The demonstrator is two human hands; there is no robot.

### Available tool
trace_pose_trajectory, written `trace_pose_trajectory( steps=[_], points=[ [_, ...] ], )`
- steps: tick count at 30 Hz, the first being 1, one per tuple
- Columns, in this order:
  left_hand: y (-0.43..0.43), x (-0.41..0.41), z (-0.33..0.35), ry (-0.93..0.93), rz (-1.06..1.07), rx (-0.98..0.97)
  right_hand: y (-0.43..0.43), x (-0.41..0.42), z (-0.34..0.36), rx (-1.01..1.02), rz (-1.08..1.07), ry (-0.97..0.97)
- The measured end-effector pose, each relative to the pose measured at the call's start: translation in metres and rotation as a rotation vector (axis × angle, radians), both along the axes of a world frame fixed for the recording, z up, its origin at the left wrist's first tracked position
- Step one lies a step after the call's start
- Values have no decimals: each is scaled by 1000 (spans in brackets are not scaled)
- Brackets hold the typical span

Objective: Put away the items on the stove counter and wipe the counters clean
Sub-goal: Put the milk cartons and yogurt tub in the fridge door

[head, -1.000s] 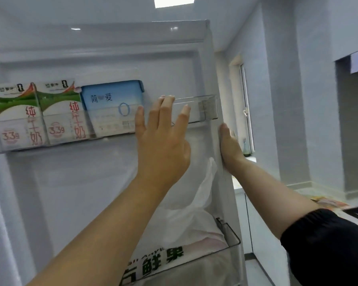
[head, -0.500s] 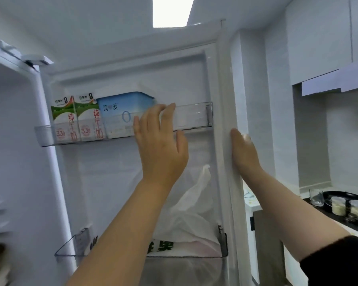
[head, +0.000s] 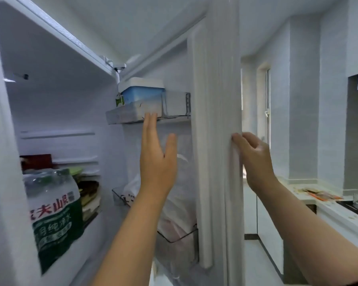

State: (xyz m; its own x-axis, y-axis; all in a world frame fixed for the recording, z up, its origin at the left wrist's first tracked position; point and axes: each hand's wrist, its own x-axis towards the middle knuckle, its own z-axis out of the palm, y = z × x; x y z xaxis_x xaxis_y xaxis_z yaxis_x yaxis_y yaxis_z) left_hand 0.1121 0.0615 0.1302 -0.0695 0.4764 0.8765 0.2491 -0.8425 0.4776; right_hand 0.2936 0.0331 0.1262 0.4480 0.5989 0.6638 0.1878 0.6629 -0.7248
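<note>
Fridge door (head: 217,141), edge vert., is clasped by right grip (head: 254,159) w/ fingers (head: 239,139) curled round it; left grip (head: 157,159) is held flat & empty just inside, by door shelf (head: 128,116).

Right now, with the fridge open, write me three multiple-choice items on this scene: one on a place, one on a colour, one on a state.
1. Where is the large water bottle?
A) inside the fridge
B) on the counter
C) in a hand

2. The body of the tub on the upper door shelf is:
A) red
B) blue
C) black

3. The right hand:
A) hangs idle
B) holds a glass
C) grips the fridge door

Key: A, it stands at the compartment's left front; B, the body is blue under a white lid; C, its fingers curl round the door's edge.
</note>
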Motion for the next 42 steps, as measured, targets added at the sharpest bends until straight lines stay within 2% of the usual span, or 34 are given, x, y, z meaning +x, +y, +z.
trace_pose_trajectory(
  steps=[3, 5, 10, 14, 17, 20, 22, 26, 28, 33, 36, 39, 42],
  points=[
    [-33, -25, -32, 2, -50, -166, -12, -26, -6, -58, 267, -22],
    [-53, -39, -60, 70, 28, -201, -18, -47, -8, -80, 373, -81],
    [-88, -63, -134, 217, 410, -168, -32, -110, -3, -52, 360, -182],
    [-97, -86, -175, 255, 675, -106, -36, -161, 1, -30, 190, -288],
    [-97, -103, -186, 173, 851, -106, -36, -189, 3, -59, 156, -387],
    [-91, -116, -187, 33, 920, -259, -28, -210, 3, -158, 334, -395],
    [-84, -124, -190, -64, 909, -386, -24, -224, 1, -192, 435, -387],
    [-69, -136, -200, -307, 799, -503, -16, -247, 1, -203, 432, -484],
    [-63, -139, -203, -344, 810, -463, -12, -256, 3, -203, 431, -534],
    [-55, -135, -209, -290, 927, -337, -6, -264, -3, -169, 420, -546],
    [-55, -125, -209, -106, 995, -229, -3, -248, -8, -167, 512, -471],
    [-59, -104, -212, 32, 997, -123, 10, -216, -17, -287, 610, -291],
    [-53, -73, -220, 194, 887, 39, 35, -169, -32, -367, 505, -243]
  ],
)
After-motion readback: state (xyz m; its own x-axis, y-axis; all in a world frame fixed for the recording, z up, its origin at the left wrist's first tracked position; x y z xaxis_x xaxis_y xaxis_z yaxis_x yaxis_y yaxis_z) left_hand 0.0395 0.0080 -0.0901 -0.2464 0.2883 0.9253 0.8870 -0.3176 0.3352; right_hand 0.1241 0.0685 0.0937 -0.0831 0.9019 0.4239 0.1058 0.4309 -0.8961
